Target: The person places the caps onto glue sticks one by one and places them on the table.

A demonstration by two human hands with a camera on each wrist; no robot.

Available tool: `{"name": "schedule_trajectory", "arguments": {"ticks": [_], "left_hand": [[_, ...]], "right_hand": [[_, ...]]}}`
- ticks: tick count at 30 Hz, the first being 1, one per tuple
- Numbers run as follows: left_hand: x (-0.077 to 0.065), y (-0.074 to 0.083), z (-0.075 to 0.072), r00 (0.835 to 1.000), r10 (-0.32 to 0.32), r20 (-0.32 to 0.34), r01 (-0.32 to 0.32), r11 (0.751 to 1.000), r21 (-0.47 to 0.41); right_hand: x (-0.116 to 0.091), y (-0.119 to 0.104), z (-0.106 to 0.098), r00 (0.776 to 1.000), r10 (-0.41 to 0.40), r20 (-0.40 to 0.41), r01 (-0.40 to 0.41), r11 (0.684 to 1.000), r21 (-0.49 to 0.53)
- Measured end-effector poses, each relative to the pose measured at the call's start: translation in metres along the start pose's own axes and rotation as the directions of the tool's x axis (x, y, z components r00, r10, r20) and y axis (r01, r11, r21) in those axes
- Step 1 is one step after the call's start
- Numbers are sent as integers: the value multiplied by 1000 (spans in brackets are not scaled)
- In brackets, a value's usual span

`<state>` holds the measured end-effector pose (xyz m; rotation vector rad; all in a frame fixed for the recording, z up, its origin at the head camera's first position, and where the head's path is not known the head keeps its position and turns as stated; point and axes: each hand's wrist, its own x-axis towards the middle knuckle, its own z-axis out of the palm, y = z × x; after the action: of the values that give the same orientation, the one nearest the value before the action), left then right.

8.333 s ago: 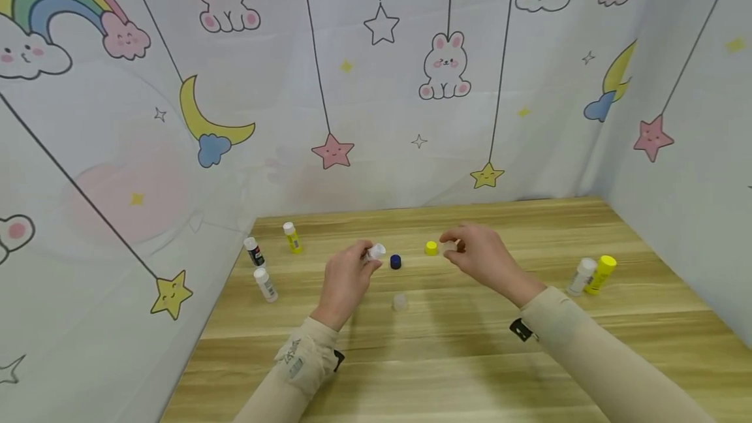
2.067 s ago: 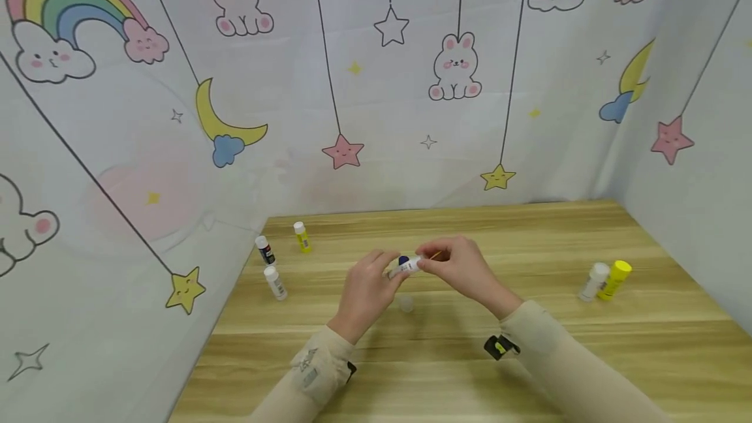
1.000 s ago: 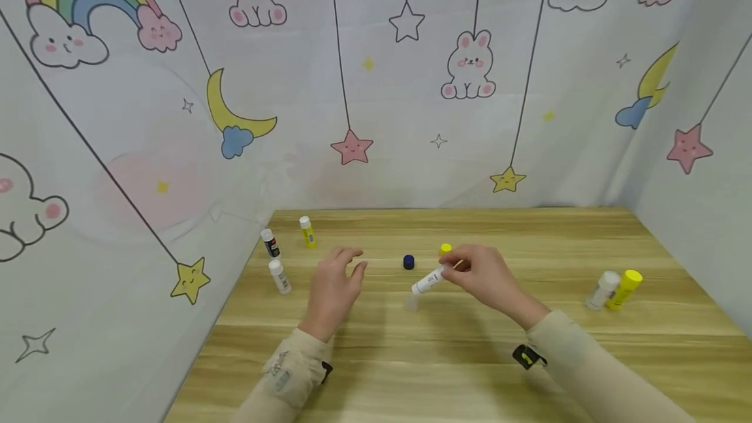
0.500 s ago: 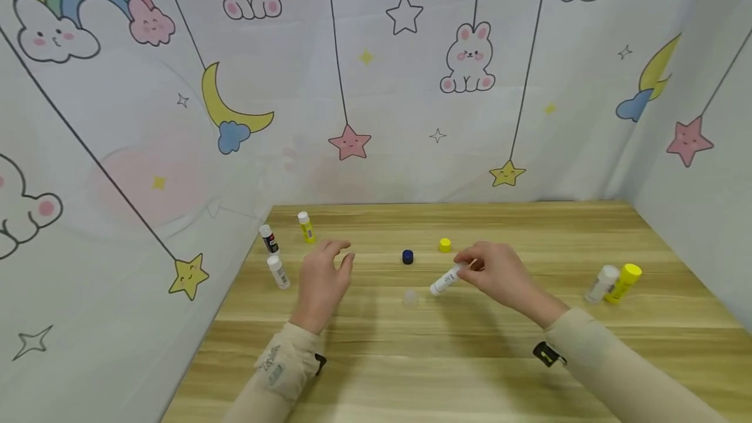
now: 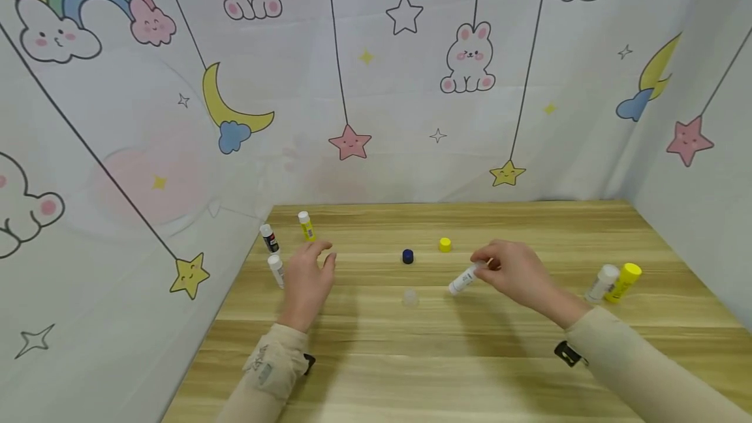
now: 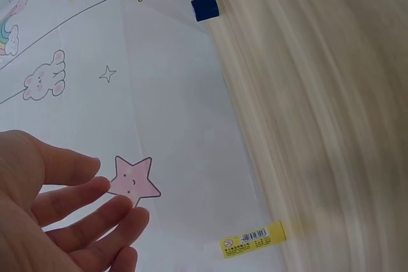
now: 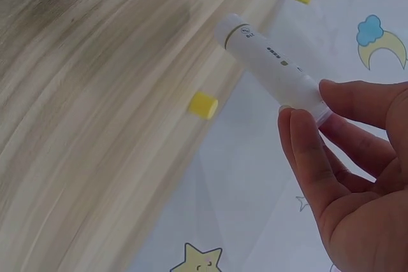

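Note:
Between the fingertips and thumb of my right hand (image 5: 517, 273) is a white glue stick (image 5: 464, 279), pinched at its upper end and tilted, its other end pointing down and left. The right wrist view shows this glue stick (image 7: 268, 62) with a gold band and dark print. My left hand (image 5: 308, 279) holds nothing; its fingers are loosely bent, near a standing white glue stick (image 5: 275, 267) that it partly covers. On the table between the hands are a dark blue cap (image 5: 408, 256), a yellow cap (image 5: 445, 245) and a translucent cap (image 5: 410, 297).
At the table's left stand a dark glue stick (image 5: 269, 239) and a yellow glue stick (image 5: 307, 227), both white-capped. On the right stand another white glue stick (image 5: 602, 284) and a yellow glue stick (image 5: 624, 282), side by side. A patterned curtain (image 5: 399, 96) borders the wooden table (image 5: 411, 371).
Both hands were on the white glue stick about two seconds ago. My left hand has since let go and moved left, while my right hand has carried the glue stick rightward.

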<state>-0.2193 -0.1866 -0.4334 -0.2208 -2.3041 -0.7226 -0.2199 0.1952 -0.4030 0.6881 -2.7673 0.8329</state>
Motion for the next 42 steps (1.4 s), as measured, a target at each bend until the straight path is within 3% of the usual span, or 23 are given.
{"name": "schedule_trajectory", "arguments": {"ticks": [19,28,42], "left_hand": [[0,-19,-6,998,-39,-56,41,998,45],[0,-34,-9,991,-14,-132,25,996,88],[-4,-52,-13,980,-175,-91,183,979,91]], "right_hand": [[-11,7,-20,1000,-24,9,25,997,-78],[-17,14,-27,1000,-26,12,27,992,-121],[-24,22,-38,999,-14,38,19,988,-153]]}}
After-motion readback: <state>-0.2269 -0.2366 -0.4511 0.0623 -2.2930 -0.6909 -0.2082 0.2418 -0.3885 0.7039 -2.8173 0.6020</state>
